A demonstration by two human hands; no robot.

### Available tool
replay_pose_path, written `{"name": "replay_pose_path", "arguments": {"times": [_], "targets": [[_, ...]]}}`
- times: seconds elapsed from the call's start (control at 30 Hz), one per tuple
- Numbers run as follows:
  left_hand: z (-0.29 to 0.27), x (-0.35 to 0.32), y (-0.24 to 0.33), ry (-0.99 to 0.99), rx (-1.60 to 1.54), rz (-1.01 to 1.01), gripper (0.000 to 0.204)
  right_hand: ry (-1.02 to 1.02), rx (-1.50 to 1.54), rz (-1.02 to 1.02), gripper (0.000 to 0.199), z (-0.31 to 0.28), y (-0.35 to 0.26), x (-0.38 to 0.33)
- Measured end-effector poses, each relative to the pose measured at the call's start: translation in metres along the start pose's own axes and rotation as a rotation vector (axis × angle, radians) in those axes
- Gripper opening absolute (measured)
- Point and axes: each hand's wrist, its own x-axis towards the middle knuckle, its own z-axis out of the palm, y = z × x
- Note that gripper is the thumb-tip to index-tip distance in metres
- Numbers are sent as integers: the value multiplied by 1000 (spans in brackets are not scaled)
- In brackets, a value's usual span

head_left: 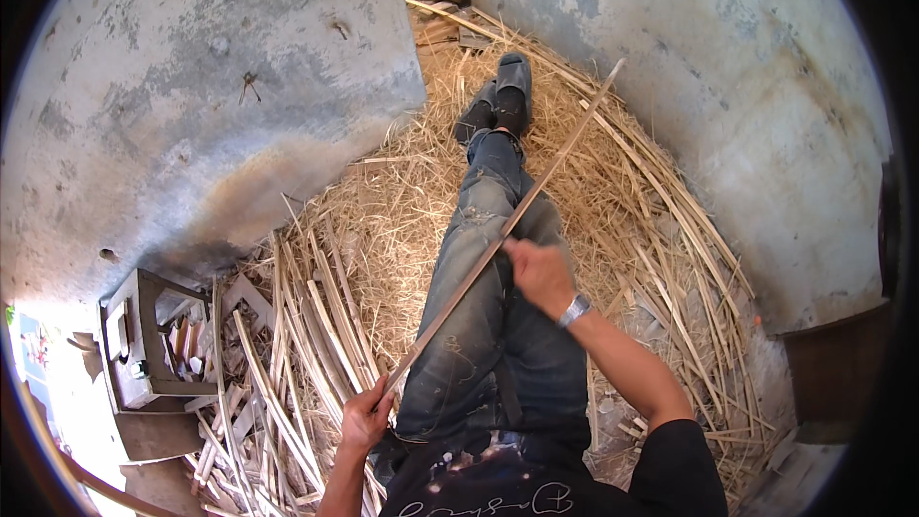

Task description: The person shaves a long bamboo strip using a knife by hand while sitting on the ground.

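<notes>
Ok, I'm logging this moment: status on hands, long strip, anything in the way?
Left hand gripping long strip by near end. Right hand blurred, at its middle; grip unclear. Legs beneath; loose strips either side.

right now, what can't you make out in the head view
Head view, blurred: the right hand; smear hides how it meets the long strip.
Head view, covered: the strip's lower end, by the left hand.
Head view, too small: the pieces inside the dark frame.
Head view, cut off: the brown panel, by the right edge.
</notes>
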Motion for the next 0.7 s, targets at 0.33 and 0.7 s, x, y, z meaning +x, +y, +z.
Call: {"name": "replay_pose_path", "arguments": {"times": [0.33, 0.7], "targets": [[7, -7, 1, -3, -73, -42, 37, 271, -31, 148, 31, -2, 35, 59], [-2, -7, 10, -29, -193, -150, 35, 122, 7, -33, 47, 7, 20, 40]]}}
